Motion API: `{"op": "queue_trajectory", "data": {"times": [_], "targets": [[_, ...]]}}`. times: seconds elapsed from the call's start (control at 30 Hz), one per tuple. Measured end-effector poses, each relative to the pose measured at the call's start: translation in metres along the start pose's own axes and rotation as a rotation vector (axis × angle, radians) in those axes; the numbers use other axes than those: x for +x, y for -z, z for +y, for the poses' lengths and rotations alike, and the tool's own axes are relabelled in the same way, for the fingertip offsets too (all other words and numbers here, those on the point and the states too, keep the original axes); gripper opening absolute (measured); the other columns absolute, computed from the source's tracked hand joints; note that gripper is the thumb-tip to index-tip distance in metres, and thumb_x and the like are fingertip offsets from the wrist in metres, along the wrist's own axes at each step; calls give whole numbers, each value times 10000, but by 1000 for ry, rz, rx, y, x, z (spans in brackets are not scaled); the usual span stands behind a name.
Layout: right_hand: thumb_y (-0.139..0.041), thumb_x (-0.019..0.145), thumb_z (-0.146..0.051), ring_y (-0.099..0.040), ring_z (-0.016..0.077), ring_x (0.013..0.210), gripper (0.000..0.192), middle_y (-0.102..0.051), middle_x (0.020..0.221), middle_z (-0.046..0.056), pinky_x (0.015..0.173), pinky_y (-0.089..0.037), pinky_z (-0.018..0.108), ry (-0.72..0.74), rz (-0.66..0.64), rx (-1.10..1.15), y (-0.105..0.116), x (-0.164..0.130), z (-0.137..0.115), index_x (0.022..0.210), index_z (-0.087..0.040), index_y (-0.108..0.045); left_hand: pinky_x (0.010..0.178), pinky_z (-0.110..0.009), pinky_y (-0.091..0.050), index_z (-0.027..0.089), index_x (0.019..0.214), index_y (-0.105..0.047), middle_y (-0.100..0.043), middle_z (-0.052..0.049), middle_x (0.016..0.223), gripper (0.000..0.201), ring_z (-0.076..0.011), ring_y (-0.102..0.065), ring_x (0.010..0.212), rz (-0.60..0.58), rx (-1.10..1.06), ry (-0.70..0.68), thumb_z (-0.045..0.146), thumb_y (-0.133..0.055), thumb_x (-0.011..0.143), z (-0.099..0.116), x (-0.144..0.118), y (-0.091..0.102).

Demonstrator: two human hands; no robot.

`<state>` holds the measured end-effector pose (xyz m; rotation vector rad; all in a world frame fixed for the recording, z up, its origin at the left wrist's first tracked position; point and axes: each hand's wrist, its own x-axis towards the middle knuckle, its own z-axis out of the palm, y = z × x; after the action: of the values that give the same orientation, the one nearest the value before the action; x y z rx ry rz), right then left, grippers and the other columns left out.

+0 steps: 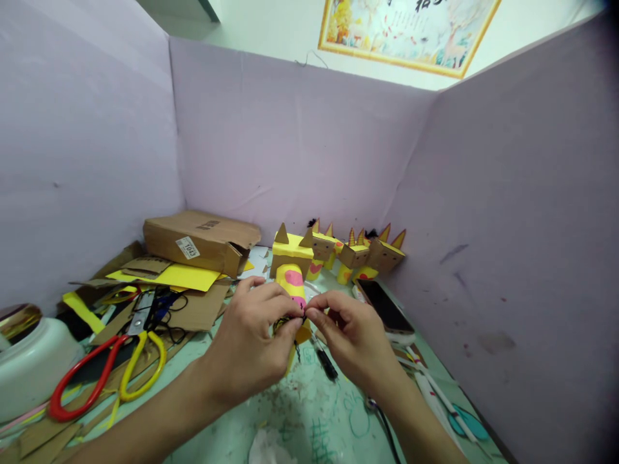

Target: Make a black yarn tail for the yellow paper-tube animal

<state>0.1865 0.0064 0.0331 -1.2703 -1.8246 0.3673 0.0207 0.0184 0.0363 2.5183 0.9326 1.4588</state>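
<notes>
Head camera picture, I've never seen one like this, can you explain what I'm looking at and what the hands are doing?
The one picture comes from a camera worn on a person's head, looking down at their own bare hands. The left hand and right hand meet, pinching something small and dark against a yellow paper animal figure. Behind it stands a row of similar figures. On the green table lie red and yellow scissors, a cardboard box, cardboard scraps and a phone. Purple boards wall it in.

A white sticker (187, 247) on the cardboard box (200, 240) reads "1043". The framed picture (409, 29) on the wall bears dark characters at its top edge, cut off and unreadable.
</notes>
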Motion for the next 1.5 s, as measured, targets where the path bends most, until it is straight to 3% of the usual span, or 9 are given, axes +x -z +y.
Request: {"op": "queue_trajectory", "data": {"times": [0.2, 0.43, 0.67, 1.03, 1.13, 1.3, 1.5], "targets": [[-624, 741, -295, -525, 146, 589, 134, -603, 605, 13, 499, -363, 248, -152, -5, 361, 1, 3, -4, 751, -185, -699, 870, -429, -358, 199, 762, -644, -653, 19, 715, 167, -145, -580, 697, -27, -1, 6, 49, -575, 740, -1, -3, -5], [-680, 683, -296, -445, 103, 506, 131, -571, 569, -5, 429, -318, 216, -224, -39, 480, 2, 4, -7, 743, -183, -705, 835, -440, -370, 195, 748, -643, -655, 10, 716, 164, -168, -575, 693, -6, 45, 42, 56, -557, 736, -1, -1, -3], [-639, 720, -240, -437, 89, 504, 116, -583, 614, -8, 448, -338, 211, -134, -3, 376, 3, 1, -10, 808, -177, -680, 752, -386, -402, 201, 766, -646, -660, 2, 751, 171, -177, -577, 739, 29, -44, 61, 56, -565, 729, 3, 2, -1], [-573, 763, -124, -474, 77, 525, 174, -623, 750, -12, 475, -392, 200, 28, -2, 264, -2, -4, -12, 914, -197, -618, 874, -448, -358, 181, 699, -612, -642, 20, 691, 148, -140, -578, 668, 71, 35, -35, 46, -559, 731, 4, -1, -2], [-570, 764, -120, -488, 81, 544, 219, -629, 791, -10, 487, -402, 203, 24, -8, 281, -4, -5, -10, 961, -214, -595, 828, -412, -386, 180, 639, -606, -630, 31, 650, 169, -136, -566, 646, 62, -29, 49, 37, -548, 708, 4, 1, -1], [-574, 757, -125, -493, 91, 542, 310, -635, 806, 0, 490, -413, 218, 4, 11, 326, -6, -6, -8, 1051, -221, -550, 582, -270, -437, 183, 539, -615, -622, 26, 576, 212, -129, -557, 584, -12, -212, 271, 55, -540, 690, 4, 7, 1], [-573, 742, -105, -499, 91, 540, 326, -650, 813, -7, 483, -406, 217, 17, 47, 305, -9, -8, -9, 1040, -236, -547, 578, -275, -447, 187, 533, -632, -637, 23, 570, 211, -135, -566, 571, -7, -194, 279, 51, -552, 673, 4, 6, 1]]}}
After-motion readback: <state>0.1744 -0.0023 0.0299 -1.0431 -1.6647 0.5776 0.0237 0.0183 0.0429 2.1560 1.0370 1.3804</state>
